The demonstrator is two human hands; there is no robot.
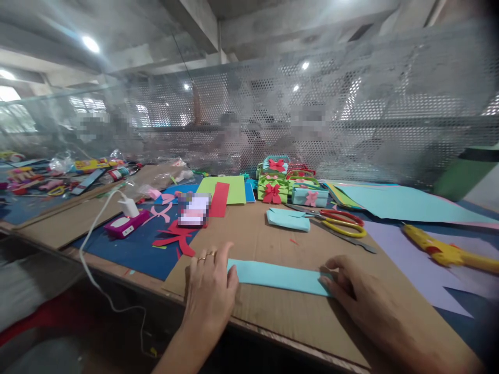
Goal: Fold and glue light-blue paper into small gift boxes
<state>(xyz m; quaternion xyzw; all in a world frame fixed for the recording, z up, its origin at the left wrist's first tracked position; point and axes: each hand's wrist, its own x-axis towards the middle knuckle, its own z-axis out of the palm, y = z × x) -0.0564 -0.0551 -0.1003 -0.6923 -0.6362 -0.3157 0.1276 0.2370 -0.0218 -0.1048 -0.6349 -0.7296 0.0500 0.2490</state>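
The left hand (208, 280) touches one end of a light blue paper strip (278, 276); the right hand (356, 291) pinches the other end. Scissors (324, 219) lie on the cardboard (241, 234) behind it.

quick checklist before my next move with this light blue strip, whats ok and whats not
1. Left hand at the strip's left end: ok.
2. Right hand at the right end: ok; whether it pinches or only presses, cannot tell.
3. Light blue strip lying on the cardboard: ok.
4. Cardboard free of scraps: not ok, a small red scrap lies beyond the strip.
5. Scissors apart from the strip: ok, they lie farther back.
6. Yellow glue gun off the cardboard: ok, it lies to the right; whether it is hot, cannot tell.
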